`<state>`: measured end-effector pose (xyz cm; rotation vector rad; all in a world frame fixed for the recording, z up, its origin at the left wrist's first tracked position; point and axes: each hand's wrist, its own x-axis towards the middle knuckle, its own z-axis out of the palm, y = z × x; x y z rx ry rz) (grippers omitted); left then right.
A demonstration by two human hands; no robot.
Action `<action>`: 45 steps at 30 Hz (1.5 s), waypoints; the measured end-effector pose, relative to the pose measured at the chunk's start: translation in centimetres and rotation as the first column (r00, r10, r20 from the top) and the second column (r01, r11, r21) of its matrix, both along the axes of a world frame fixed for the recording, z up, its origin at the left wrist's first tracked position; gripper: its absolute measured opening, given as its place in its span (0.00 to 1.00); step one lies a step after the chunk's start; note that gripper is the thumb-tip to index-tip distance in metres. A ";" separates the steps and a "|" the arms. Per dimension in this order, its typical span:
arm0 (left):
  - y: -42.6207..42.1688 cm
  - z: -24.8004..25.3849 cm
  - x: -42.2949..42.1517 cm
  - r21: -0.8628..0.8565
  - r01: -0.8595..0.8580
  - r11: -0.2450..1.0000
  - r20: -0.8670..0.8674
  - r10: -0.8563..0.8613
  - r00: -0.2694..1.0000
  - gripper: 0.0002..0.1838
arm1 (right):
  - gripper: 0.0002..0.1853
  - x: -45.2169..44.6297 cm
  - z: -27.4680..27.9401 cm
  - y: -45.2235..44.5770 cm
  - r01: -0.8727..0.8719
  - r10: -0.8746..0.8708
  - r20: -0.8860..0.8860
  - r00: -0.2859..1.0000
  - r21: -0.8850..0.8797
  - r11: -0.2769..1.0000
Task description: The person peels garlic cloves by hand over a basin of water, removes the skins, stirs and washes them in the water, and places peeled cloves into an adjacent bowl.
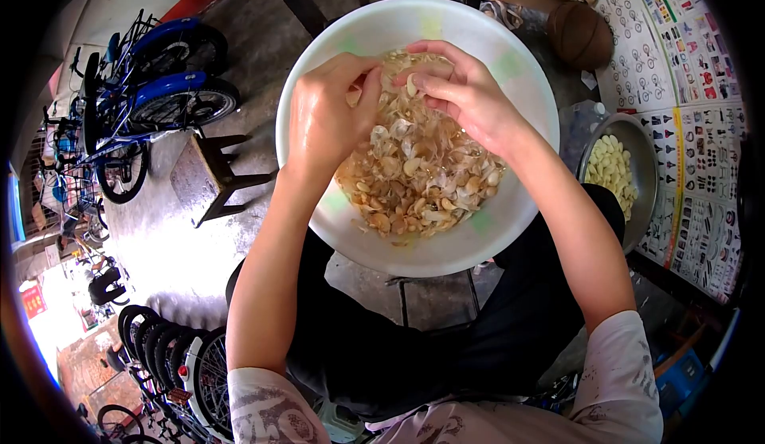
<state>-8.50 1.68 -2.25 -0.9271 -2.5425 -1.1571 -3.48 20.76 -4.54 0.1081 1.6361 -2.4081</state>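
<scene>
Garlic peeling looks partway done, at a guess: a good pile of bare cloves (610, 169) sits in the metal bowl (652, 165) off to the right, while the white basin (339, 225) between the knees holds plenty of brownish cloves (382, 221) mixed with loose skins (402, 129). Can't tell how many in there are whole. Right hand (466, 97) pinches a pale clove (412, 85) between thumb and fingers, over the basin's far half, palm turned inward, forefinger stretched out above. Left hand (331, 117) is just beside it, back up, fingers curled, thumb near the forefinger; can't tell if anything's gripped. Both forearms reach forward, elbows wide.
</scene>
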 end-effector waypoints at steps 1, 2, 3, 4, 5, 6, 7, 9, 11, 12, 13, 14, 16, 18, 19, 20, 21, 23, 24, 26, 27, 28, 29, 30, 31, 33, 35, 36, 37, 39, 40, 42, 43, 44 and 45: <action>-0.1 -0.1 -0.1 -0.001 -0.003 1.000 0.000 0.003 1.000 0.05 | 0.21 -0.1 -0.1 -0.1 -0.003 0.003 0.000 1.000 -0.001 1.000; -0.3 -0.2 -0.3 -0.018 -0.047 0.999 0.062 0.048 0.997 0.06 | 0.20 -0.1 -0.2 -0.1 -0.015 0.015 0.003 1.000 -0.032 0.999; -0.5 -0.3 -0.4 -0.037 -0.089 0.995 0.121 0.093 0.988 0.08 | 0.18 -0.2 -0.3 0.0 -0.026 0.026 0.005 1.000 -0.063 0.998; -0.8 -0.5 -0.5 -0.036 -0.090 0.995 0.123 0.094 0.988 0.08 | 0.18 -0.2 -0.4 0.1 -0.026 0.027 0.006 1.000 -0.062 0.998; -1.1 -0.6 -0.5 -0.212 -0.098 0.972 0.149 0.131 0.980 0.09 | 0.18 -0.2 -0.4 0.3 -0.038 0.041 0.035 0.999 -0.076 0.996; -1.3 -0.8 -0.5 -0.383 -0.098 0.919 0.168 0.173 0.971 0.11 | 0.18 -0.2 -0.4 0.4 -0.050 0.056 0.064 0.996 -0.092 0.995; -1.5 -1.2 -0.4 -0.384 -0.099 0.918 0.168 0.175 0.970 0.11 | 0.18 -0.2 -0.3 0.3 -0.051 0.057 0.065 0.996 -0.093 0.994; -1.5 -1.5 0.0 -0.363 -0.030 0.931 0.181 0.102 0.978 0.13 | 0.17 0.0 -0.1 0.1 -0.021 0.027 0.118 0.993 -0.046 0.999; -0.7 -1.1 0.3 -0.174 -0.005 0.985 0.298 0.057 0.953 0.12 | 0.17 0.0 -0.4 -0.2 -0.010 0.011 0.105 0.994 -0.012 1.000; -0.2 -0.6 0.5 0.025 0.000 1.000 0.400 -0.010 0.916 0.11 | 0.17 0.0 -0.5 -0.4 0.004 -0.006 0.090 0.996 0.022 1.000; 0.3 -0.2 0.8 0.026 0.002 1.000 0.403 -0.012 0.915 0.11 | 0.17 0.0 -0.4 -0.6 0.005 -0.007 0.093 0.996 0.022 1.000; 0.7 0.2 1.0 0.064 0.027 0.998 0.382 -0.049 0.923 0.10 | 0.16 0.1 -0.4 -0.8 0.047 -0.051 0.069 0.996 0.062 0.997; 0.7 0.2 1.1 0.100 0.047 0.994 0.360 -0.080 0.929 0.09 | 0.15 0.1 -0.3 -0.9 0.084 -0.088 0.043 0.995 0.098 0.992; 0.5 -0.4 0.9 0.101 0.062 0.993 0.330 -0.093 0.939 0.09 | 0.15 0.1 -0.2 -0.7 0.050 -0.057 0.074 0.996 0.083 0.995; 0.4 -0.5 0.8 0.101 0.062 0.993 0.330 -0.092 0.939 0.09 | 0.15 0.1 -0.3 -0.8 0.050 -0.056 0.074 0.996 0.083 0.995; 0.4 -0.4 0.8 0.085 0.055 0.995 0.322 -0.080 0.944 0.08 | 0.15 0.0 -0.6 -0.8 0.085 -0.087 0.086 0.993 0.026 0.996; 0.5 -0.3 0.8 0.068 0.048 0.997 0.313 -0.067 0.947 0.06 | 0.15 0.0 -0.7 -0.7 0.120 -0.117 0.100 0.988 -0.031 0.992; 0.8 -0.4 0.8 0.107 0.046 0.993 0.312 -0.077 0.947 0.05 | 0.14 -0.1 -0.6 -0.6 0.121 -0.115 0.114 0.987 -0.042 0.992; 0.9 -0.5 0.9 0.145 0.043 0.988 0.311 -0.087 0.946 0.04 | 0.14 -0.1 -0.5 -0.6 0.121 -0.113 0.128 0.985 -0.054 0.991; 0.7 -0.8 0.6 0.137 0.048 0.989 0.320 -0.090 0.943 0.04 | 0.14 0.0 -0.2 -0.5 0.106 -0.096 0.132 0.987 -0.067 0.992; 0.6 -0.8 0.5 0.130 0.050 0.990 0.328 -0.091 0.940 0.04 | 0.14 0.0 -0.2 -0.4 0.089 -0.077 0.136 0.988 -0.081 0.993; 0.6 -0.7 0.5 0.130 0.052 0.990 0.328 -0.092 0.940 0.04 | 0.14 0.1 -0.2 -0.4 0.090 -0.079 0.136 0.988 -0.081 0.993; 0.6 -0.5 0.5 0.105 0.038 0.994 0.348 -0.072 0.935 0.04 | 0.14 0.1 -0.3 -0.4 0.106 -0.093 0.158 0.983 -0.077 0.991; 0.5 -0.4 0.5 0.080 0.023 0.996 0.368 -0.051 0.928 0.04 | 0.14 0.1 -0.3 -0.4 0.120 -0.106 0.180 0.978 -0.073 0.990; 0.5 -0.4 0.5 0.080 0.023 0.996 0.368 -0.052 0.928 0.04 | 0.14 0.1 -0.4 -0.3 0.121 -0.106 0.180 0.978 -0.073 0.990; 0.4 -0.6 0.4 0.051 0.017 0.999 0.373 -0.035 0.927 0.05 | 0.13 0.1 -0.5 -0.3 0.135 -0.118 0.194 0.974 -0.076 0.988; 0.3 -0.5 0.4 0.041 0.014 0.999 0.401 -0.029 0.916 0.05 | 0.13 0.1 -0.6 -0.2 0.125 -0.104 0.199 0.974 -0.095 0.988; 0.3 -0.5 0.4 0.031 0.011 0.999 0.427 -0.023 0.904 0.05 | 0.13 0.1 -0.7 -0.1 0.116 -0.091 0.202 0.975 -0.114 0.987; 0.3 -0.4 0.4 0.031 0.011 0.999 0.427 -0.023 0.904 0.05 | 0.13 0.1 -0.7 -0.2 0.116 -0.091 0.202 0.975 -0.114 0.987; 0.4 -0.4 0.3 0.029 -0.066 0.997 0.317 0.053 0.947 0.07 | 0.15 0.1 -0.7 -0.3 0.078 -0.060 0.180 0.982 -0.095 0.992; 0.4 -0.2 0.3 0.029 -0.066 0.997 0.318 0.054 0.947 0.07 | 0.15 0.2 -0.6 -0.3 0.078 -0.060 0.181 0.982 -0.094 0.992; 0.3 0.3 0.2 0.061 -0.153 0.986 0.362 0.121 0.924 0.09 | 0.15 0.4 -0.3 -0.5 0.068 -0.059 0.159 0.986 -0.054 0.996; 0.1 0.2 0.0 0.061 -0.154 0.986 0.363 0.122 0.924 0.09 | 0.15 0.3 -0.4 -0.4 0.067 -0.057 0.160 0.985 -0.054 0.996; -0.2 0.0 -0.2 0.024 -0.160 0.987 0.285 0.146 0.947 0.09 | 0.15 0.3 -0.5 -0.4 0.046 -0.042 0.162 0.986 -0.026 0.999; -0.6 -0.3 -0.5 -0.011 -0.168 0.986 0.205 0.167 0.964 0.10 | 0.15 0.3 -0.6 -0.3 0.026 -0.026 0.166 0.986 0.004 1.000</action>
